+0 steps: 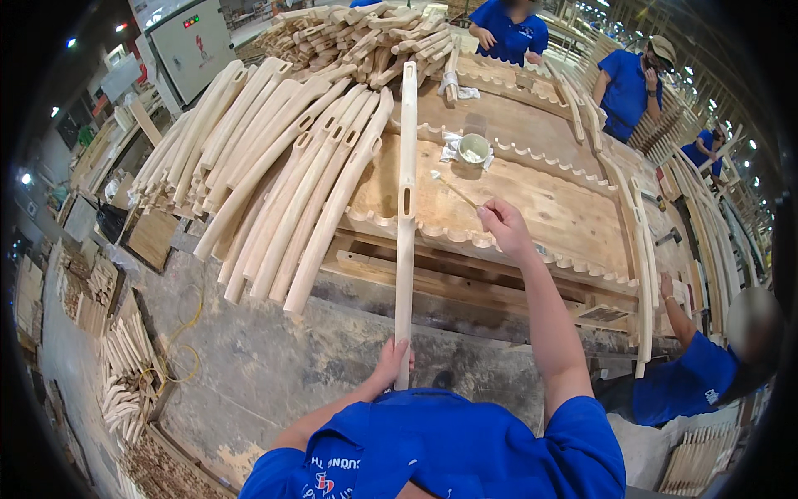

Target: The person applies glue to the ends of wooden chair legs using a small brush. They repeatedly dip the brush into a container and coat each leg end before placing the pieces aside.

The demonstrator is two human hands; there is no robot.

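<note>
My left hand (391,364) is closed round the near end of a long pale wooden leg (406,162). The leg points away from me across the table edge and has slots cut near its middle and far end. My right hand (502,224) pinches a thin stick (455,189) over the wooden worktable (532,187). A white blob sits on the stick's tip, to the right of the leg's middle slot. Farther off, a small round pot (474,150) with white paste inside stands on crumpled white paper (450,147).
Several slotted wooden legs (283,183) lie side by side at the left, with a heap of wooden pieces (357,41) behind. Scalloped wooden strips (549,158) run across the table. A hammer (667,236) lies at the right. Co-workers in blue shirts (686,378) stand nearby.
</note>
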